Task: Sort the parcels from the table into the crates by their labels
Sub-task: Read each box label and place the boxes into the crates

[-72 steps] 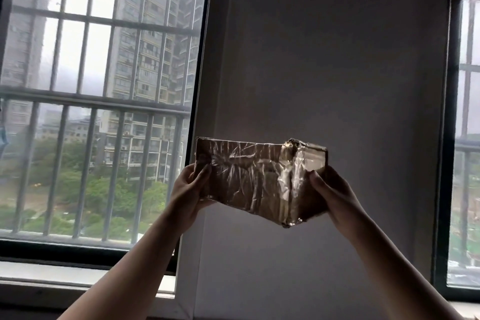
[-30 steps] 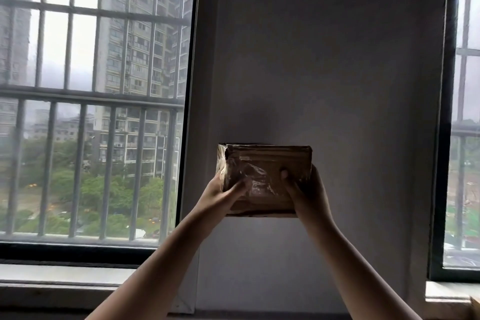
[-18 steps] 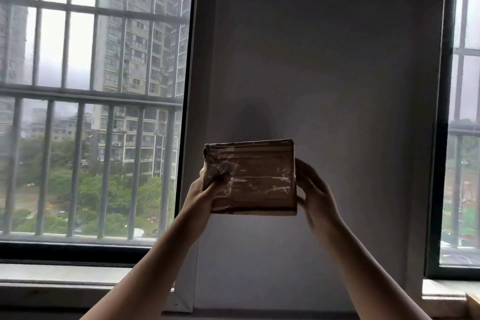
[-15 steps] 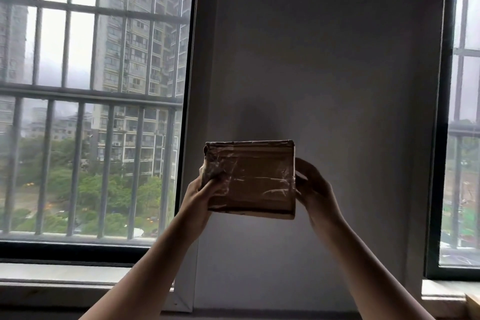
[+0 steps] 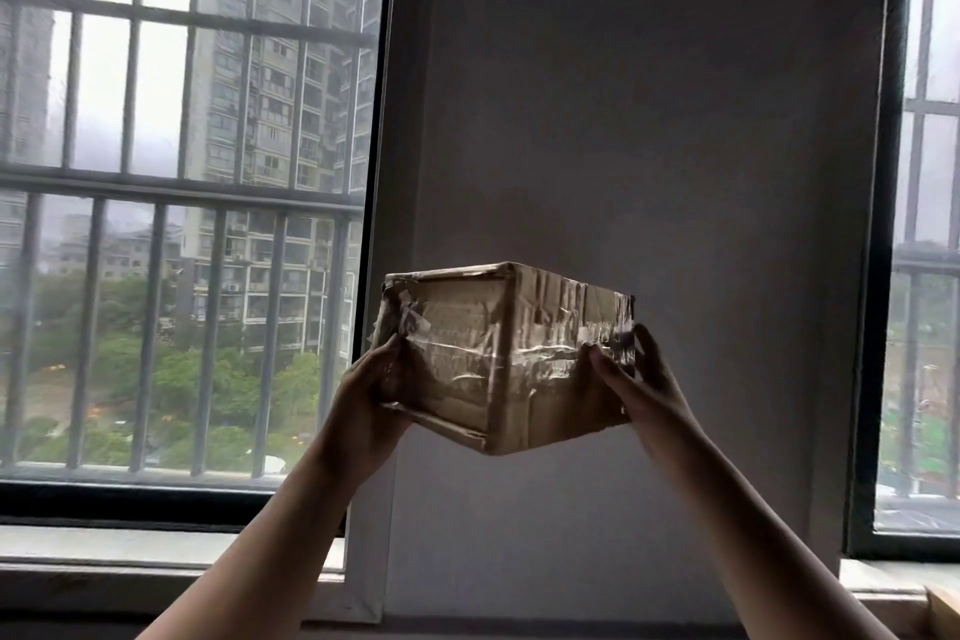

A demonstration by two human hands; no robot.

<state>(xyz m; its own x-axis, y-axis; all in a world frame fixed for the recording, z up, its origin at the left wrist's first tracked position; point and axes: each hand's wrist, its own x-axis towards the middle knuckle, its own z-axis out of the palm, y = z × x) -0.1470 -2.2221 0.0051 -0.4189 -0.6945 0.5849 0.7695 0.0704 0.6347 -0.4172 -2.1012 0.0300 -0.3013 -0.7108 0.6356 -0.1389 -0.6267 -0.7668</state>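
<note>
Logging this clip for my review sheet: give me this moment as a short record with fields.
item: cardboard parcel, wrapped in clear tape, a vertical edge turned toward the camera
left hand: grips the parcel's left end, thumb on the near face
right hand: grips its right end
position: held up before the wall
label: none readable
surroundings: barred window to the left, second window to the right
crates, table: not in view

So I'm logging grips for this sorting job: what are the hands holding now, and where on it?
A taped cardboard parcel, held aloft: the left hand grips its left end, the right hand its right end.
</note>
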